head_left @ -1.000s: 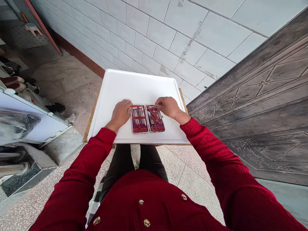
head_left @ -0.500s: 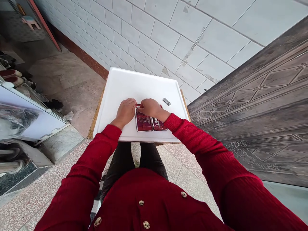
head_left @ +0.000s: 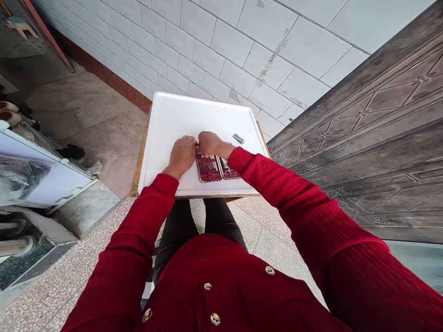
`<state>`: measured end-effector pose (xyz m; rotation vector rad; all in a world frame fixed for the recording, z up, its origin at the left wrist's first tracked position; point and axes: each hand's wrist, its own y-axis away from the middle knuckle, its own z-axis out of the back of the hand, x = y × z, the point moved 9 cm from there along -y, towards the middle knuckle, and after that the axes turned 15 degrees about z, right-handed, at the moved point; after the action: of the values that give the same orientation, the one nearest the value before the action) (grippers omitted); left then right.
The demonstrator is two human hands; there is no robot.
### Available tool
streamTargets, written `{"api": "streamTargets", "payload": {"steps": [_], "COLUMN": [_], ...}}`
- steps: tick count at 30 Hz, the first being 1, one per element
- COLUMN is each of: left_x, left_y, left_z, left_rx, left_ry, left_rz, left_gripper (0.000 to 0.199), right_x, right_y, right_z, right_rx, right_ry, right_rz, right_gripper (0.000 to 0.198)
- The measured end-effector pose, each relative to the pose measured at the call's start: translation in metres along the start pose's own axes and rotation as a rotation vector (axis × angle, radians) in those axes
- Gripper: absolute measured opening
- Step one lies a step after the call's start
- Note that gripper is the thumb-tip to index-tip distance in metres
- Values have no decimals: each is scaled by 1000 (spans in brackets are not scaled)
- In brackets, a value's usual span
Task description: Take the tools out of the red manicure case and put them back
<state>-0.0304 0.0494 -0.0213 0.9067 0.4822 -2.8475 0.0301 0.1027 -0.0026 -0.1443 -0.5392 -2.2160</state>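
Red case (head_left: 209, 176), open on white tray (head_left: 188, 110): likely light, stiff-shelled; best held by its rim. Left hand (head_left: 182, 156): fingers together at its far-left corner. Right hand (head_left: 209, 143): fingers curled over it; whether pinching, I cannot tell.

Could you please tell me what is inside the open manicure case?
One half of the case holds slim metal tools; the other shows scissor handles. The right hand and red sleeve hide much of the rest.

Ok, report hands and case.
Left hand by far-left corner of open manicure case. Right hand across its far edge, grip hidden. Nail clipper on white tray.
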Motion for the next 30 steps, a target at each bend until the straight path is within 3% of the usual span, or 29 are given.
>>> {"api": "streamTargets", "payload": {"steps": [3,8,17,24,30], "left_x": [2,5,10,12,12], "left_y": [-1,-4,-6,-8,-6], "left_z": [0,-4,-6,-10,-9], "left_rx": [2,22,-5,12,15], "left_ry": [6,-5,-21,-14,-17], "left_rz": [10,3,-8,5,21], "left_gripper": [39,41,38,36,39], "right_x": [-7,-9,-18,-28,-36], "right_y": [-2,0,3,1,-3], "right_z": [-5,-6,-10,-7,-2], "right_rx": [-10,-58,-122,-208,-256], "right_ry": [-130,-92,-296,-275,-411], "right_rz": [-29,-43,-116,-101,-89], "right_gripper": [6,9,12,20,25]}}
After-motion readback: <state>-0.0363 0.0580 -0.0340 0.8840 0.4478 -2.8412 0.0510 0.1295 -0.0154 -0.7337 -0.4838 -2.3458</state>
